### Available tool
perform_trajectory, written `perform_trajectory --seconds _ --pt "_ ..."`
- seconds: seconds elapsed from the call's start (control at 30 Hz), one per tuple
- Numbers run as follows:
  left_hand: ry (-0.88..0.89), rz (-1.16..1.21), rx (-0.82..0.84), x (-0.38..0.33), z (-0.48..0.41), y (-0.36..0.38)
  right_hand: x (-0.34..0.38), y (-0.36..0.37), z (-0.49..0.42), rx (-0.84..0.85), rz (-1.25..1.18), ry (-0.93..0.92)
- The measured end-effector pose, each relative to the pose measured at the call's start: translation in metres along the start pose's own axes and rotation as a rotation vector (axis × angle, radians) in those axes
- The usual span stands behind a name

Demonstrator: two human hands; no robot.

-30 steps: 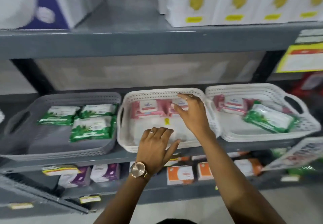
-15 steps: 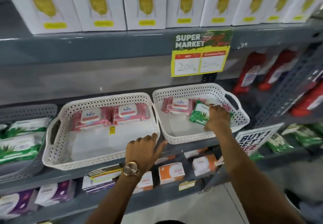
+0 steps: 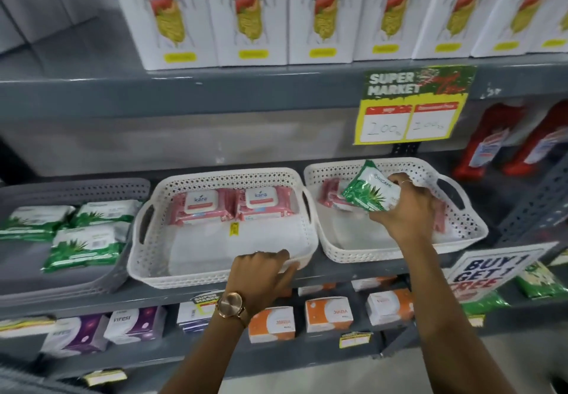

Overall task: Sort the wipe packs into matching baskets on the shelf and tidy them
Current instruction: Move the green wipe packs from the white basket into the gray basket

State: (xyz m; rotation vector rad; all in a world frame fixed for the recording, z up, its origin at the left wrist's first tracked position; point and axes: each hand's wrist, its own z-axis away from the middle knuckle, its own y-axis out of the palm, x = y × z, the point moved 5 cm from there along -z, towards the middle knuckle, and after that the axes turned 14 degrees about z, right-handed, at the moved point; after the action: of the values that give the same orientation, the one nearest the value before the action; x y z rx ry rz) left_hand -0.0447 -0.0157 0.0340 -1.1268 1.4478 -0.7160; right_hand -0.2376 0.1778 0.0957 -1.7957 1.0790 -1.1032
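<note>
Three baskets stand in a row on the grey shelf. The grey basket (image 3: pixel 92 280) at the left holds three green wipe packs (image 3: pixel 83 247). The middle white basket (image 3: pixel 147 258) holds two pink wipe packs (image 3: pixel 230 206) at its back. My left hand (image 3: pixel 261 273) grips that basket's front rim. The right white basket (image 3: pixel 470 227) holds pink packs (image 3: pixel 330 197), partly hidden. My right hand (image 3: pixel 405 209) holds a green wipe pack (image 3: pixel 368 192) tilted up above this basket.
White boxes (image 3: pixel 252 12) line the shelf above. A price sign (image 3: pixel 412 107) hangs from that shelf's edge. Red bottles (image 3: pixel 491 141) stand at the right. Small boxes (image 3: pixel 329 313) fill the shelf below, and a "Buy 1 Get 1" card (image 3: pixel 488 270) sticks out at the right.
My right hand has closed on the green pack and lifted it off the floor of the right basket. My left hand moved onto the middle basket's front rim.
</note>
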Motion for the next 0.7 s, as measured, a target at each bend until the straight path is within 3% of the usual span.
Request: perform_trajectory --seconds 0.17,0.37,0.5,0.57,0.7 --pt "0.097 0.002 -0.115 0.046 0.044 -0.038 0.092 -0.006 0.023 -0.085 -0.252 -0.130" --pt "0.126 0.114 -0.204 0.115 0.107 -0.091 0.249 0.024 0.079 0.094 -0.442 -0.322" --pt "0.196 0.080 -0.368 0.167 0.155 -0.126 0.360 0.051 0.127 0.206 -0.488 -0.478" --pt "0.145 0.027 -0.454 0.198 0.178 -0.143 0.411 0.062 0.149 0.247 -0.447 -0.555" --pt "-0.126 -0.052 -0.540 0.261 0.216 -0.167 0.494 0.081 0.189 0.296 -0.344 -0.721"
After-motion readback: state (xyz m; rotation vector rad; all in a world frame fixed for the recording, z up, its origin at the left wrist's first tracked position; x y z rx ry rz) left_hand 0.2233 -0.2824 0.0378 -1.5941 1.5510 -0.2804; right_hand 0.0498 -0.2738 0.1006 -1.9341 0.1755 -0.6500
